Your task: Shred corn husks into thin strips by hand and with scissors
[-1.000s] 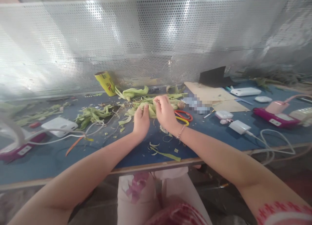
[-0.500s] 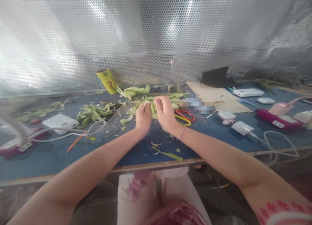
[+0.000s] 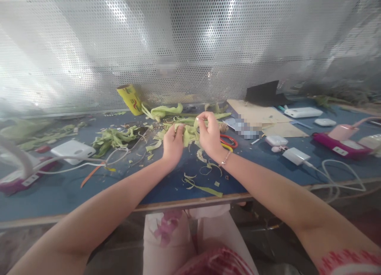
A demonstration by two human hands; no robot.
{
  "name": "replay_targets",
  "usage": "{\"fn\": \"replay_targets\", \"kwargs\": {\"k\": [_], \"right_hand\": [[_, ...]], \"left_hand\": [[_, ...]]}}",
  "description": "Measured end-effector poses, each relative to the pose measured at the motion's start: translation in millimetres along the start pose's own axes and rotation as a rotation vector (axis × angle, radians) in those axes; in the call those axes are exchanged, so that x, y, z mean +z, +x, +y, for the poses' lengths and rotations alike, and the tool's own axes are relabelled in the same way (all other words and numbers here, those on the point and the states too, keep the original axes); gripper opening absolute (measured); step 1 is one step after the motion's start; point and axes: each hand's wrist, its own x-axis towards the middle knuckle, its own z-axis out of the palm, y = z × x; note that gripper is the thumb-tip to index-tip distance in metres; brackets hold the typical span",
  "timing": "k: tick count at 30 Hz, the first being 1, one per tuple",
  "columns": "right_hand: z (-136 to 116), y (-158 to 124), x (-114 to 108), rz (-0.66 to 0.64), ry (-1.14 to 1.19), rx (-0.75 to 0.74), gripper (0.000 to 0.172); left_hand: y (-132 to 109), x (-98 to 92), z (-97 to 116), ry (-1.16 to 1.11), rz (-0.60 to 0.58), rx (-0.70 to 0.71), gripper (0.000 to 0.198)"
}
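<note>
Pale green leaf strips [image 3: 188, 135] lie between my two hands, above the middle of the blue tabletop. My left hand [image 3: 173, 142] is closed, its thumb and fingers pinching the left end of a pale green leaf strip. With thumb and forefinger together, my right hand [image 3: 210, 134] pinches the right side of it. Part of the strip is hidden by my fingers. Red and yellow looped handles [image 3: 228, 141] show behind my right wrist. Loose green leaves [image 3: 162, 111] lie beyond my hands, and thin scraps [image 3: 205, 190] lie near the front edge.
A yellow tube [image 3: 130, 99] leans by the perforated metal panel [image 3: 193, 41]. Wilted leaves [image 3: 116, 139], a white charger [image 3: 74, 151] and cables are at left. Brown card [image 3: 258, 114], a white plug [image 3: 296, 156] and a magenta power strip [image 3: 341, 145] occupy the right.
My hands have moved apart, the right one shifting rightward, and more of the pale leaf strip shows between them. Curled scraps below my right hand are now more visible.
</note>
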Motion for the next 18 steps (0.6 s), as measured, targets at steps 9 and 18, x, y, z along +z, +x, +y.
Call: {"fn": "replay_targets", "kwargs": {"k": [9,18], "right_hand": [[4.0,8.2,-8.1,0.034,0.058,0.098,0.008],[0.3,1.0,-5.3,-0.019,0.066,0.038,0.008]], "left_hand": [[-2.2,1.9,2.6,-0.154,-0.073,-0.137,0.026],[-3.2,5.1,-3.6,-0.295,-0.131,-0.118,0.03]]}}
